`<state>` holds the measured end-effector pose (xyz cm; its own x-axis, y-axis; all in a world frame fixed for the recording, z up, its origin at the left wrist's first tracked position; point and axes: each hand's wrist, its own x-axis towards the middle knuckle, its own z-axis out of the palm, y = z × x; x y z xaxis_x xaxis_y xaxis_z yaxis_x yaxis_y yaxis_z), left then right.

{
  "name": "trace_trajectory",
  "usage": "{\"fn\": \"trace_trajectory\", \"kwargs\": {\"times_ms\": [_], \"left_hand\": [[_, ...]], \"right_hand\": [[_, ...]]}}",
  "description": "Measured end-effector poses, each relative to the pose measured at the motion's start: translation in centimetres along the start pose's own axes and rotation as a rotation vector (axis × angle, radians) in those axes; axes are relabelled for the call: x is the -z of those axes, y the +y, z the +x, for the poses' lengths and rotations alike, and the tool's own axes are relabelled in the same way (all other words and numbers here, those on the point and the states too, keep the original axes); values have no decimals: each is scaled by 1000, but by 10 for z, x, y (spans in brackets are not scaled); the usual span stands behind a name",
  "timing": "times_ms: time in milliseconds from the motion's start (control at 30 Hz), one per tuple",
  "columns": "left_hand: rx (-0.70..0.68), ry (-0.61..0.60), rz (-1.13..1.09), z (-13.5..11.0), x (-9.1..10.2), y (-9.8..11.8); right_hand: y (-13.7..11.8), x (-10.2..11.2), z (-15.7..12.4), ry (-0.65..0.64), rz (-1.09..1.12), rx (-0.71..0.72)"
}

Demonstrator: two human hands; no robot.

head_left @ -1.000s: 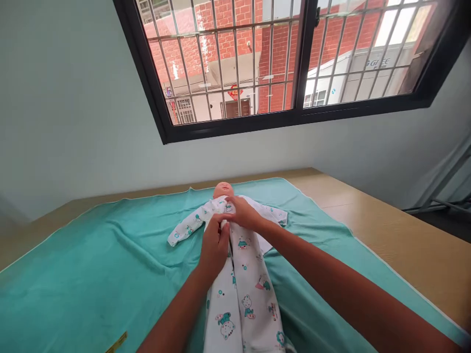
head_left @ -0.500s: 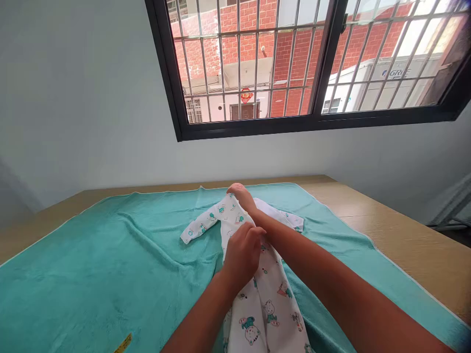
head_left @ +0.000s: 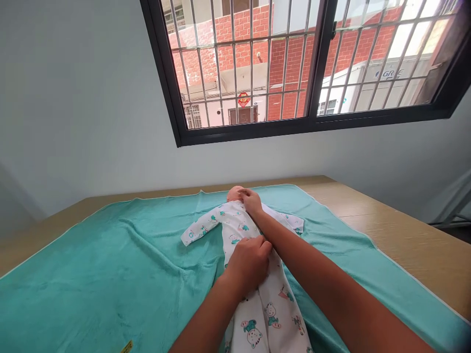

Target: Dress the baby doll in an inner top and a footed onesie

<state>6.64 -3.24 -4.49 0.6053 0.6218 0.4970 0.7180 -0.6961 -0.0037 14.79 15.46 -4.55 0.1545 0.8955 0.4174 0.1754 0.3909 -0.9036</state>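
Observation:
A baby doll (head_left: 234, 192) lies on its back on a teal towel (head_left: 110, 264), dressed in a white sleepsuit (head_left: 235, 226) printed with small animals. My left hand (head_left: 249, 262) rests on the suit's belly, fingers curled and pinching the front seam. My right hand (head_left: 251, 201) reaches to the collar just under the doll's head, fingers closed on the fabric there. The right forearm crosses over the suit's right side and hides part of it. The doll's face is mostly covered by my right hand.
The towel covers a wooden table (head_left: 386, 230) set against a grey wall. A barred window (head_left: 294, 63) looks out on brick buildings. A small yellow tag (head_left: 127, 347) sits at the towel's near edge. Metal framing (head_left: 454, 215) stands at the far right.
My left hand slid down from the chest to the belly of the suit. My right hand moved up from the chest to the collar. The front of the suit now lies flatter.

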Motion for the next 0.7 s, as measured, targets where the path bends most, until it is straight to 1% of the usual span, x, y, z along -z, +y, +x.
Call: {"fn": "trace_trajectory", "kwargs": {"times_ms": [67, 133, 200, 233, 300, 367, 433, 500, 533, 633, 700], "left_hand": [[-8, -4, 31, 0, -1, 0], [-16, 7, 35, 0, -1, 1], [-33, 23, 21, -1, -1, 0], [-43, 31, 13, -2, -1, 0], [-48, 43, 11, -3, -2, -1], [-44, 45, 29, -5, -3, -2], [-46, 48, 57, -5, -5, -2], [-58, 52, 80, -5, -6, -3], [-64, 55, 87, -5, -7, -3], [-79, 72, 65, -5, -5, -2], [-77, 82, 24, -6, -3, 0]], "right_hand": [[1, 6, 1, 33, 9, -38], [-4, 11, -2, 42, 5, -39], [-13, 13, -8, 27, -17, 29], [-18, 13, -13, 1, -38, 102], [-28, 11, -21, -106, -106, 302], [-35, 7, -28, -276, -198, 490], [-37, 6, -30, -448, -315, 587], [-37, 8, -29, -565, -448, 589], [-36, 10, -27, -590, -515, 563], [-32, 22, -20, -569, -652, 433], [-28, 29, -17, -545, -662, 339]]}}
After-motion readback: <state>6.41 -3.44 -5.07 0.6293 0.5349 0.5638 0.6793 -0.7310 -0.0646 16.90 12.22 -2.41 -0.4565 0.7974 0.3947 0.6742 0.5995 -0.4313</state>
